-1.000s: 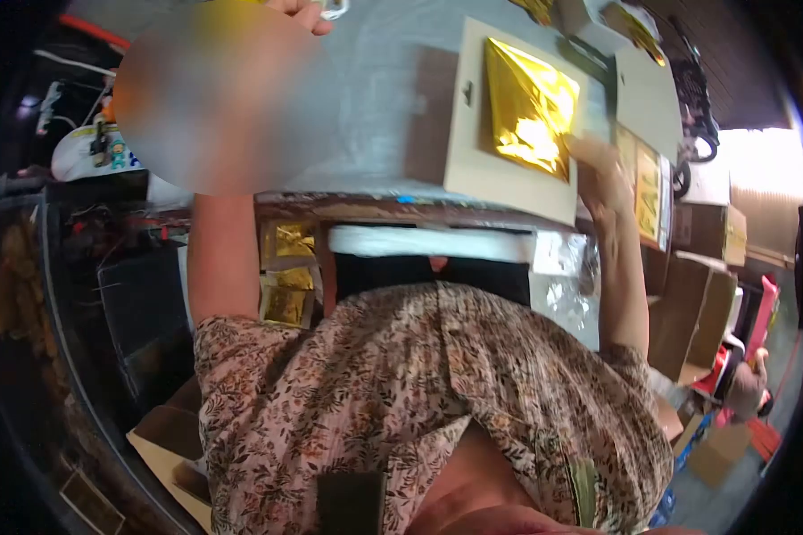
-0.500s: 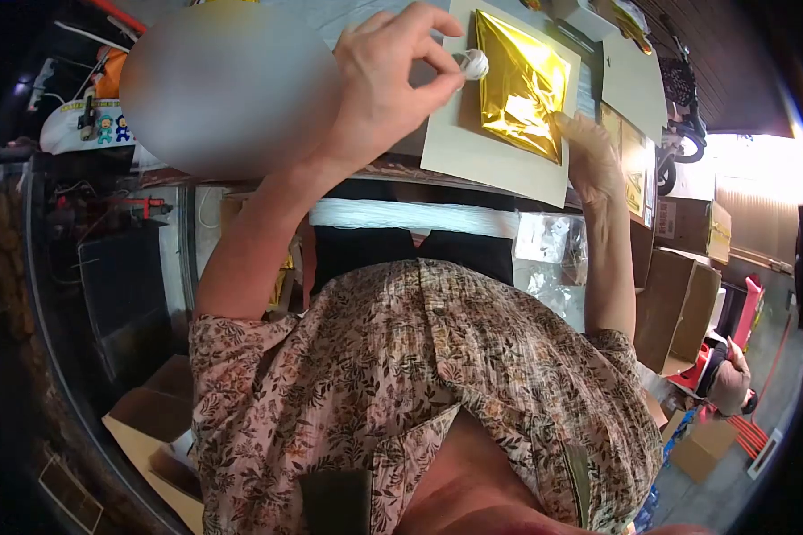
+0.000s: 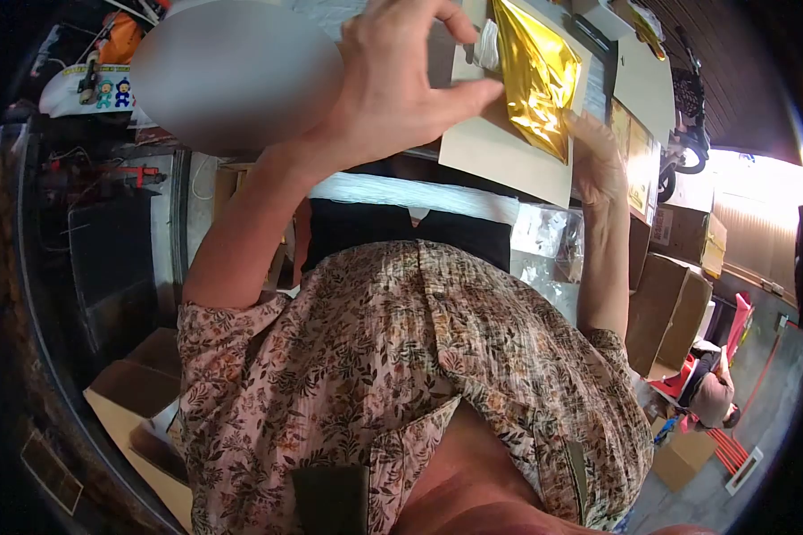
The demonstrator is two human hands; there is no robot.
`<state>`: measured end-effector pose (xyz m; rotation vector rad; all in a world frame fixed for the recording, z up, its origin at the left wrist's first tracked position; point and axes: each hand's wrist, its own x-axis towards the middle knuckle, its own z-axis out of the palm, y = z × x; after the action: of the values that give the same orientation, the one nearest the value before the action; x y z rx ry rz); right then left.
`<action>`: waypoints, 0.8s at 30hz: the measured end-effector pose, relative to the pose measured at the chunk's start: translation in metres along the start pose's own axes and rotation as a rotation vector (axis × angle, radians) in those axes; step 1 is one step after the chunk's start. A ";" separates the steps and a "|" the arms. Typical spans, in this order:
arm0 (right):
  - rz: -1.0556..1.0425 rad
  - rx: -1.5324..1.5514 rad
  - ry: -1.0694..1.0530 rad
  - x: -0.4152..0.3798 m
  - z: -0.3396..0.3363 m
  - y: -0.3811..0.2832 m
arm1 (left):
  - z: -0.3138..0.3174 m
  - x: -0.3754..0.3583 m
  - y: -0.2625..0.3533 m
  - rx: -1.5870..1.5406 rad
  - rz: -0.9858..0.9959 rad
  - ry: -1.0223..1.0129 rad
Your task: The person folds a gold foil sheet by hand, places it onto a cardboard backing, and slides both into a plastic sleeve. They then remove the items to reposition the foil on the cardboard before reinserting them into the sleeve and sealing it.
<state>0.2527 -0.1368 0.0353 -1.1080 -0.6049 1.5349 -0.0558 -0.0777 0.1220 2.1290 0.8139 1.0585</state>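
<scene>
A shiny gold pouch (image 3: 542,78) lies over a beige card sheet (image 3: 500,162) at the top of the view. Its lower right edge is pinched between the thumb and fingers of my right hand (image 3: 595,153). At the pouch's left edge sits a small white bundle (image 3: 488,45). My left hand (image 3: 397,85) is just left of the pouch, thumb and index finger spread apart with nothing visible between them. The thumb tip comes close to the pouch's left edge; whether it touches cannot be told.
White strands (image 3: 415,194) run along the near table side. Clear plastic bags (image 3: 544,234) hang beside them. Open cardboard boxes stand at the right (image 3: 669,312) and lower left (image 3: 134,406). Another person (image 3: 712,397) is at the far right. A blurred patch covers the upper left.
My left hand has let go of the white bundle, and its thumb and index finger have spread. The bundle is now against the pouch's left edge. My right hand keeps its hold.
</scene>
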 end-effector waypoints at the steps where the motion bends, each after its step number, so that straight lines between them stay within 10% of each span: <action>1: -0.013 -0.019 0.002 0.000 0.001 0.000 | -0.003 -0.003 0.000 0.017 -0.005 0.037; 6: -0.041 -0.045 -0.046 -0.001 0.001 0.002 | 0.009 -0.006 -0.025 0.068 -0.014 0.080; 9: -0.059 -0.080 -0.052 -0.005 0.006 0.001 | 0.021 0.000 -0.035 0.039 0.575 0.357; 12: -0.023 -0.096 -0.069 -0.005 0.008 0.003 | 0.016 -0.006 -0.005 0.275 -0.014 0.090; 24: -0.050 -0.126 -0.008 -0.012 0.020 0.001 | 0.021 -0.018 -0.046 -0.659 -0.436 0.027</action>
<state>0.2341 -0.1447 0.0467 -1.1740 -0.7376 1.4752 -0.0581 -0.0681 0.0692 1.3168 0.7589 0.9489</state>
